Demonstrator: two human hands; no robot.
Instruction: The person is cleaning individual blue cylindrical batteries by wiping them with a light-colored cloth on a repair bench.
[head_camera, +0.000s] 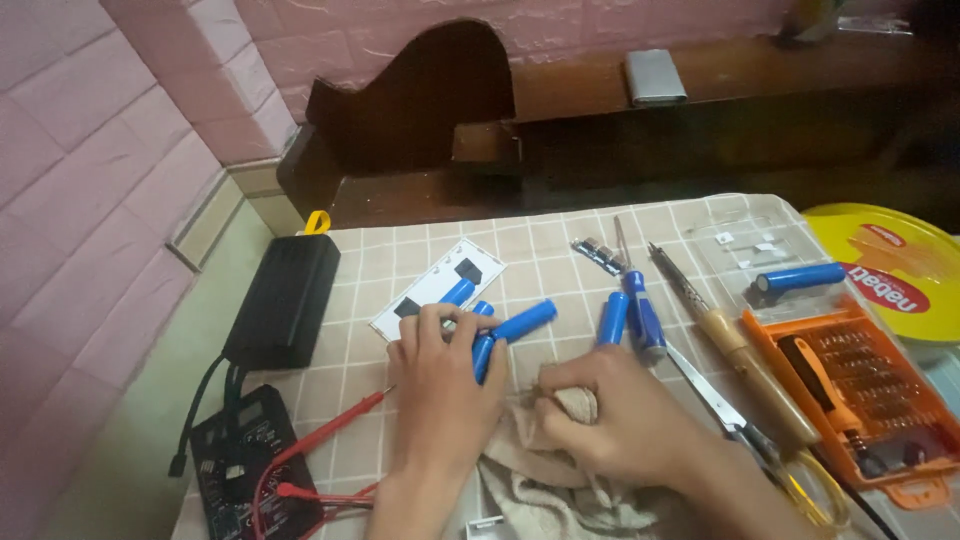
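Wiping looks like the step in hand: left hand (440, 385) pinches a blue cell (483, 352) mid-table beside the cloth (580, 405) bunched in right hand's (620, 420) closed fingers, so cloth must next meet cell.

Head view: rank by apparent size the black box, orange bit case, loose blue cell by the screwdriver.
1. Orange bit case and black box: look alike; the case sits nearer the camera, so unsure.
2. Blue cell, clearly smallest.

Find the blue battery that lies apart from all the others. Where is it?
The blue battery resting on the clear plastic tray at right, above the orange tool case; the others lie by the hands.
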